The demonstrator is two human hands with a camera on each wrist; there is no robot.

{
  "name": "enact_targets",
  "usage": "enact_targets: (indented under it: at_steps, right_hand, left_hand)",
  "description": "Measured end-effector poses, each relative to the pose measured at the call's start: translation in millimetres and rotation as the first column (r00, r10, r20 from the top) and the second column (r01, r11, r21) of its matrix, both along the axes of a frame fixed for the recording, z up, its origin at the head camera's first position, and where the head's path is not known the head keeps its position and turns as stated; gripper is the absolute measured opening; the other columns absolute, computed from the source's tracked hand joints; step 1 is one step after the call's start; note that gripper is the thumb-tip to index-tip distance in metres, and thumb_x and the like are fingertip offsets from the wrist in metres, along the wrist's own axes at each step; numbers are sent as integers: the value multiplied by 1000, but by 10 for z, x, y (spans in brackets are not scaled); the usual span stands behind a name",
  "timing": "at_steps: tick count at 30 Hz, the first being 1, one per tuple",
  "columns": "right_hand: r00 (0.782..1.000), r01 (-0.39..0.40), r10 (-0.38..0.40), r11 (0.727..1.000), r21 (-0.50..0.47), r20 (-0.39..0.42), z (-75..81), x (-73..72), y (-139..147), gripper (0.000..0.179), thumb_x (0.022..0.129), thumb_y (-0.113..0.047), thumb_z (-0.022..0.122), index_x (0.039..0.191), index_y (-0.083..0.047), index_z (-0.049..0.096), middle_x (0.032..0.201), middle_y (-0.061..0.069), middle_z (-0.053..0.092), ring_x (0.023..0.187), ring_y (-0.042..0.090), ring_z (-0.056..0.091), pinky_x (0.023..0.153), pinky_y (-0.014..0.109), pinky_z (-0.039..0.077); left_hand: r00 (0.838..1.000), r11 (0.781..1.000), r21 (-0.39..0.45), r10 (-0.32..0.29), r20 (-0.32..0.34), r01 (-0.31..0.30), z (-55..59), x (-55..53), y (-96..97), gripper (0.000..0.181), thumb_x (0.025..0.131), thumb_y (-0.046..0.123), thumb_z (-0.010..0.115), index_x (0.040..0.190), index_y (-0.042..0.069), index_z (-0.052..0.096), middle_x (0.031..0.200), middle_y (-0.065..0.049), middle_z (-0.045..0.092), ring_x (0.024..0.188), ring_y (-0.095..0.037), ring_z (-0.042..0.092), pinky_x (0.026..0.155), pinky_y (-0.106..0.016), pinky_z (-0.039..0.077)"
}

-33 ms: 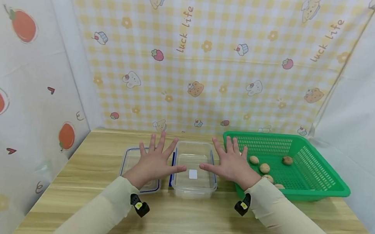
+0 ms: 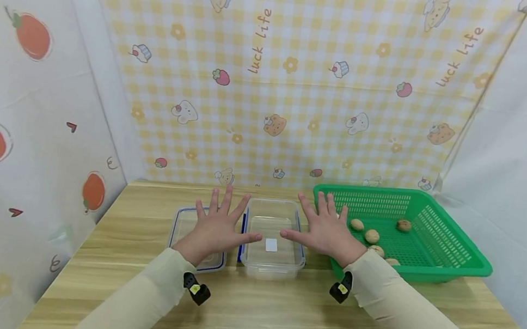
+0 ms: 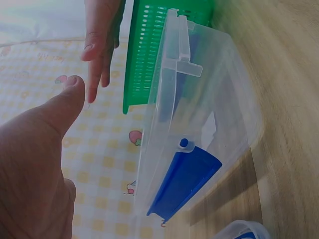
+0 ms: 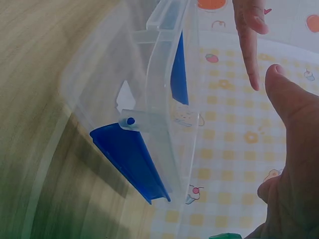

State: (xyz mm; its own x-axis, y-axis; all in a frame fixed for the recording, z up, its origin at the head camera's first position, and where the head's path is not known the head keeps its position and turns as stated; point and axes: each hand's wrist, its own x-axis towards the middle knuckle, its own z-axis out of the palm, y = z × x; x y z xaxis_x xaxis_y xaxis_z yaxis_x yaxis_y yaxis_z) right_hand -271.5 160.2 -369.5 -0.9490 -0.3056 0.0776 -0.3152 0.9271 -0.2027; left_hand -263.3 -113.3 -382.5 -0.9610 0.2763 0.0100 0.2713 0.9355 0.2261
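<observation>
Both hands [image 2: 217, 230] [image 2: 326, 231] unmoved, walnuts [image 2: 372, 236] only in head view

Both sleeved forearms [image 2: 140, 297] stretch forward, the left hand [image 2: 216, 231] and right hand [image 2: 328, 232] apart, fingers [image 2: 226, 201] spread, thumbs [image 2: 249, 237] pointing inward

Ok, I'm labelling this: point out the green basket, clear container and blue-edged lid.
Green basket [image 2: 412, 251], head view: bare floor.
Clear container [image 2: 272, 226], head view: inner floor.
Blue-edged lid [image 2: 184, 228], head view: left part.

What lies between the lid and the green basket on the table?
The clear plastic container: the head view shows it standing between the lid and the green basket.
</observation>
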Motion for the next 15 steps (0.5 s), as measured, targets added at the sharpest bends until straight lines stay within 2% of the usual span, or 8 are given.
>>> enact_targets:
  at_steps: [5, 8, 10, 12, 15]
  right_hand:
    - [1000, -3, 3, 999, -33, 16, 56, -10, 28, 107, 85, -85, 47, 165, -22, 12, 165, 29, 6, 150, 52, 0, 108, 81, 1]
    - [999, -31, 36, 987, -160, 28, 174, -91, 98, 107, 87, -81, 50, 165, -20, 8, 166, 25, 9, 152, 48, 7, 112, 76, 11]
    - [998, -48, 60, 956, -288, 35, 290, -169, 182, 107, 88, -77, 53, 165, -21, 4, 167, 19, 12, 152, 43, 13, 114, 71, 19]
    - [997, -51, 70, 911, -409, 30, 396, -253, 291, 106, 89, -73, 57, 165, -24, 3, 168, 14, 16, 152, 40, 19, 114, 67, 26]
    - [999, -34, 43, 850, -526, 5, 526, -385, 494, 101, 90, -66, 62, 164, -27, 6, 167, 10, 21, 150, 39, 24, 114, 64, 29]
  left_hand:
    - [1000, 1000, 14, -18, 8, 18, -1, 7, 23, 108, 81, 89, 44, 162, 35, -3, 164, -13, -25, 148, -45, -25, 108, -78, -10]
    - [999, 998, 30, -48, 14, 48, -50, 9, 26, 110, 82, 87, 48, 161, 34, -7, 164, -14, -25, 148, -43, -25, 109, -76, -11]
    - [997, 996, 41, -76, 8, 76, -111, 13, 22, 112, 82, 86, 50, 162, 33, -7, 164, -15, -23, 149, -42, -23, 110, -76, -10]
    - [995, 994, 45, -102, 1, 102, -187, 21, 19, 113, 82, 85, 50, 162, 31, -8, 165, -16, -20, 150, -41, -20, 112, -74, -7]
    - [991, 989, 63, -132, -12, 133, -311, 35, 22, 114, 83, 83, 53, 162, 28, -9, 167, -16, -15, 152, -39, -15, 115, -71, -2]
